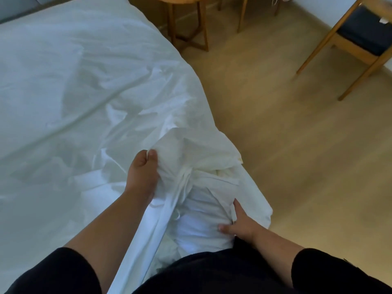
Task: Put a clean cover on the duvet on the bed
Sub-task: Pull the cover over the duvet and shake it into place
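A white duvet cover (84,92) lies spread and wrinkled over the bed, filling the left half of the view. Its near corner is bunched up close to my body, where a cream-white wad of duvet (191,149) shows among the folds. My left hand (142,168) grips a fold of the cover at the top of that bunch, thumb on the cloth. Lower and to the right, my right hand (237,223) holds gathered white fabric at the bunch's edge, its fingers tucked into the cloth. A hemmed edge of the cover (148,230) runs down between my arms.
Light wooden floor (286,145) lies right of the bed. A wooden side table (186,24) stands at the bed's far right corner. A wooden chair with a dark seat (360,35) stands at the upper right by the wall.
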`<state>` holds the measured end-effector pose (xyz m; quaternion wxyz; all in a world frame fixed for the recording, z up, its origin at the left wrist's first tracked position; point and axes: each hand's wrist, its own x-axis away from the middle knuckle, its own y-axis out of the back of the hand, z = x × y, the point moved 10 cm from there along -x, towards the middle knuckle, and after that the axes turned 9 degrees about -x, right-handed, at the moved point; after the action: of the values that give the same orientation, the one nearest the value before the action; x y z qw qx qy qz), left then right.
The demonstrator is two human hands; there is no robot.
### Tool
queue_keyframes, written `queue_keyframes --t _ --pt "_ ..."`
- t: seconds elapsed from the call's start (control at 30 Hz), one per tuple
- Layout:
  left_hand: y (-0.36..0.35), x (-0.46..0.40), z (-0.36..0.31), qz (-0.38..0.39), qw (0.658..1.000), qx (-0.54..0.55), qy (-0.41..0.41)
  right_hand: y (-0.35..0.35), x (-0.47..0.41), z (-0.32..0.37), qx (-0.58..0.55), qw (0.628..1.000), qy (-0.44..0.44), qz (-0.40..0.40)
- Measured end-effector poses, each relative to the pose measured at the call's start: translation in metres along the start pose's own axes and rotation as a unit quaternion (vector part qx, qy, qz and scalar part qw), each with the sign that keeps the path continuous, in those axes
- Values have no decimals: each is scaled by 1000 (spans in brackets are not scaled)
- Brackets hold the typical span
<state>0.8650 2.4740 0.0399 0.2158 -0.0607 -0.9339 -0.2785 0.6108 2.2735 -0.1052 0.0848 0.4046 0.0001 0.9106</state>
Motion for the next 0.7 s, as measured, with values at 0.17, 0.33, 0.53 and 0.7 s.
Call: queue_keyframes --t 0.17,0.33,0.53,0.7 --pt "1 -11 9 -44 992 -113 -17 -22 -33 8 -91 995 31 -15" --pt "26 32 -10 -161 924 -245 -245 -48 -52 36 -46 996 73 -28" --pt "58 43 61 -110 935 -322 -102 -85 -40 104 -8 974 214 -72" --pt "109 21 78 -97 964 -238 62 -118 -13 142 -42 967 250 -22"
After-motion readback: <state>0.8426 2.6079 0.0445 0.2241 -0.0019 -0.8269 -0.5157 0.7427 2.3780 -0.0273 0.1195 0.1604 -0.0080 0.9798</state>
